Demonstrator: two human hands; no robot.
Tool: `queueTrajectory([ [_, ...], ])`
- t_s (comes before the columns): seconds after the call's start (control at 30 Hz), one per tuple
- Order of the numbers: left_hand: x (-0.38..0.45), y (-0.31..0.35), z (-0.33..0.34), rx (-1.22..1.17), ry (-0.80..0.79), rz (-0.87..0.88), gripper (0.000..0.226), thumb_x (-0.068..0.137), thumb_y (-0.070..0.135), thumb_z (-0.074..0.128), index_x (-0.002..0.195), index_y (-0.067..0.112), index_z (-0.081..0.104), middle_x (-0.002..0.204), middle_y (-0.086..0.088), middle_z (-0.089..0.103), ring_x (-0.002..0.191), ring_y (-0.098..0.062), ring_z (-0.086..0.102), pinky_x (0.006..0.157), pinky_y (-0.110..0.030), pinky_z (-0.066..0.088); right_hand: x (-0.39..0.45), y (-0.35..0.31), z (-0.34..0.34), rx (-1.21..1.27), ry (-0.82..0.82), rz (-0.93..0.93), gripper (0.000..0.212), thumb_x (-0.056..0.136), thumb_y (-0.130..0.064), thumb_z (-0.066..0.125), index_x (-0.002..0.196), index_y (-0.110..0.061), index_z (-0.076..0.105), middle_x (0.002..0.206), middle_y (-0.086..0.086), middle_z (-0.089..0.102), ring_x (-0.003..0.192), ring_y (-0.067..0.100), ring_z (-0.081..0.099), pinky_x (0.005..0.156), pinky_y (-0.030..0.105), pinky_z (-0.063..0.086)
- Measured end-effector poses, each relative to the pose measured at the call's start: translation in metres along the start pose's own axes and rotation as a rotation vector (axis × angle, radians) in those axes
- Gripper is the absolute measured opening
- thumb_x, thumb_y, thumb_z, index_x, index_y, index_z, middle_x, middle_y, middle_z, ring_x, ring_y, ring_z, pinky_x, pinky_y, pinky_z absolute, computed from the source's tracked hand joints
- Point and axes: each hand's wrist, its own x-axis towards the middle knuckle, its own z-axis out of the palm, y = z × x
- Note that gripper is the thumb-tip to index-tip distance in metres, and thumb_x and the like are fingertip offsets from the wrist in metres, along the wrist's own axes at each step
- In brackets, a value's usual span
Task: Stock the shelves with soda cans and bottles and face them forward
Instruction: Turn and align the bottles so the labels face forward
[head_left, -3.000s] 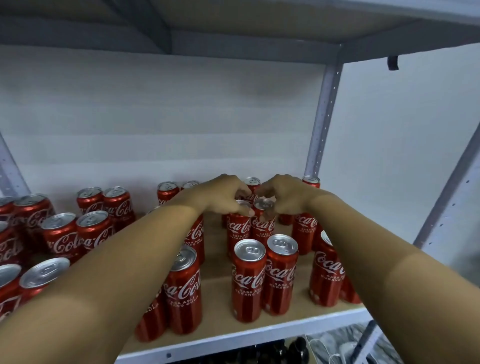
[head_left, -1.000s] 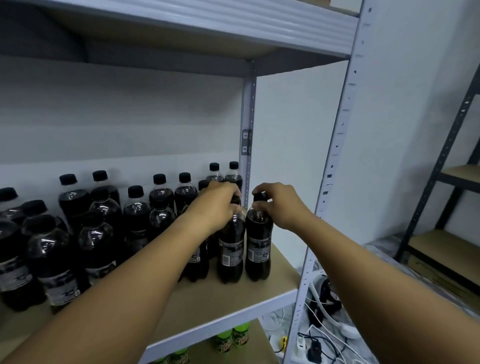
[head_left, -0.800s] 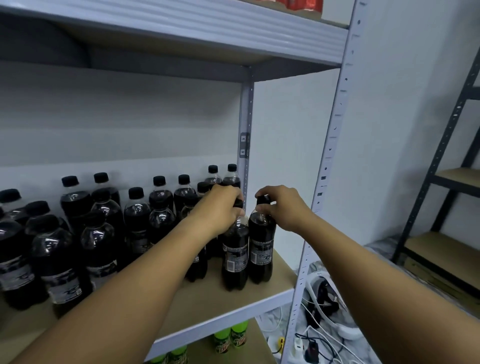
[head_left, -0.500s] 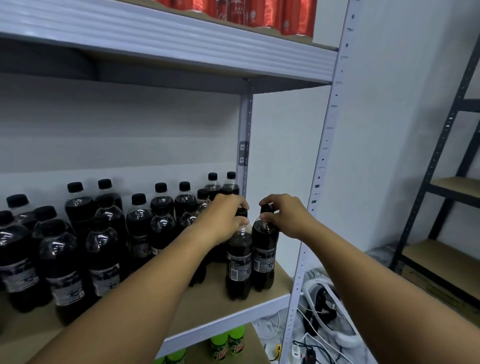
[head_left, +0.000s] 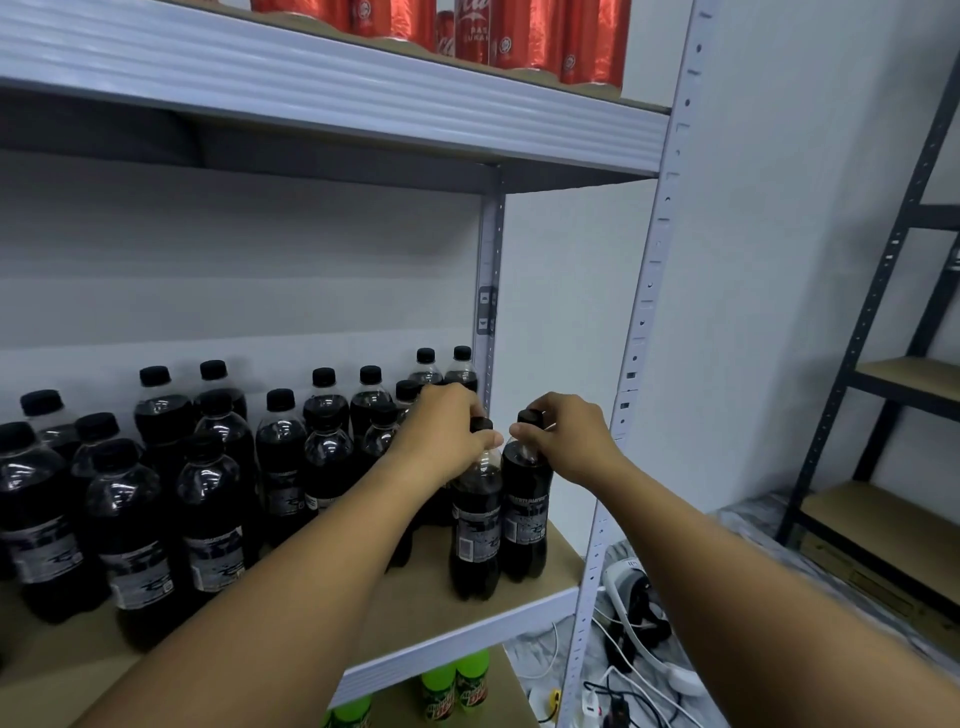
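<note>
Two dark cola bottles stand side by side near the right front corner of the middle shelf. My left hand grips the neck and black cap of the left bottle. My right hand grips the cap of the right bottle. Both bottles are upright with their dark labels turned towards me. Behind and to the left stand several more dark bottles in rows. Red cola cans line the shelf above.
A white upright post frames the shelf's right side; a rear post stands behind the bottles. Green soda bottles sit on the shelf below. Cables and a white headset lie on the floor. A dark rack stands at right.
Three seconds ago my hands were on red cans on the upper shelf; now they hold two dark bottles on the shelf below. Over the last second my view tilted up; the hands stayed put.
</note>
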Motion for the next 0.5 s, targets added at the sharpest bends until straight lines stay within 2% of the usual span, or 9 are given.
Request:
queueTrajectory([
  [0.07,0.003,-0.003,-0.001,-0.058,-0.052,-0.008,0.026,0.086,0.024,0.081,0.108,0.012,0.076,0.105,-0.002,0.074,0.099,-0.016,0.07,0.088,-0.03,0.055,0.003,0.001,-0.004,-0.009,-0.053,-0.016,0.022,0.09,-0.025,0.074,0.103,-0.009,0.07,0.097,0.007,0.072,0.092,0.026,0.068,0.077,0.034,0.055],
  [0.13,0.004,-0.008,-0.004,-0.139,-0.112,-0.033,0.036,0.085,0.021,0.082,0.12,0.017,0.073,0.122,-0.001,0.072,0.11,-0.014,0.068,0.1,-0.031,0.052,0.005,0.003,-0.009,0.0,-0.11,-0.006,0.018,0.091,-0.022,0.071,0.105,-0.01,0.071,0.101,0.006,0.071,0.097,0.026,0.067,0.081,0.036,0.056],
  [0.2,0.004,-0.014,-0.003,-0.208,-0.139,-0.043,0.041,0.085,0.022,0.082,0.125,0.02,0.071,0.128,0.0,0.069,0.11,-0.012,0.068,0.094,-0.022,0.051,0.006,0.005,-0.013,0.006,-0.139,0.002,0.021,0.092,-0.022,0.071,0.109,-0.01,0.069,0.104,0.007,0.071,0.096,0.026,0.067,0.084,0.037,0.056],
  [0.27,0.002,-0.016,0.001,-0.267,-0.111,-0.051,0.044,0.082,0.029,0.085,0.123,0.021,0.071,0.123,0.004,0.068,0.103,-0.009,0.069,0.075,-0.008,0.05,0.006,0.004,-0.013,0.003,-0.125,0.007,0.031,0.089,-0.031,0.074,0.113,-0.012,0.065,0.104,0.003,0.07,0.092,0.021,0.066,0.074,0.028,0.054],
  [0.33,0.001,-0.016,0.006,-0.264,-0.042,-0.063,0.045,0.074,0.04,0.09,0.111,0.022,0.073,0.108,0.009,0.072,0.094,-0.003,0.068,0.07,-0.009,0.05,0.005,0.002,-0.008,0.021,-0.078,0.042,0.046,0.082,-0.043,0.08,0.113,-0.014,0.061,0.103,0.0,0.068,0.089,0.015,0.066,0.064,0.02,0.047],
  [0.37,0.0,-0.016,0.007,-0.253,-0.016,-0.077,0.041,0.071,0.041,0.091,0.102,0.021,0.073,0.096,0.009,0.074,0.085,0.0,0.07,0.069,-0.012,0.052,0.006,0.002,-0.005,0.009,-0.049,0.051,0.049,0.079,-0.045,0.082,0.108,-0.012,0.062,0.101,0.001,0.068,0.088,0.015,0.066,0.062,0.021,0.047],
  [0.43,-0.001,-0.015,0.008,-0.264,-0.006,-0.099,0.032,0.072,0.035,0.092,0.091,0.018,0.073,0.079,0.004,0.076,0.07,0.0,0.071,0.062,-0.012,0.051,0.007,0.002,-0.002,-0.028,-0.012,0.045,0.044,0.078,-0.043,0.083,0.101,-0.01,0.066,0.097,0.004,0.069,0.086,0.017,0.065,0.064,0.025,0.05],
  [0.5,-0.001,-0.015,0.007,-0.303,-0.032,-0.101,0.027,0.074,0.025,0.091,0.091,0.015,0.074,0.075,0.002,0.076,0.068,-0.003,0.072,0.056,-0.007,0.048,0.009,0.002,-0.004,-0.024,-0.03,0.039,0.037,0.081,-0.036,0.082,0.101,-0.008,0.069,0.095,0.006,0.07,0.085,0.018,0.065,0.066,0.026,0.051],
])
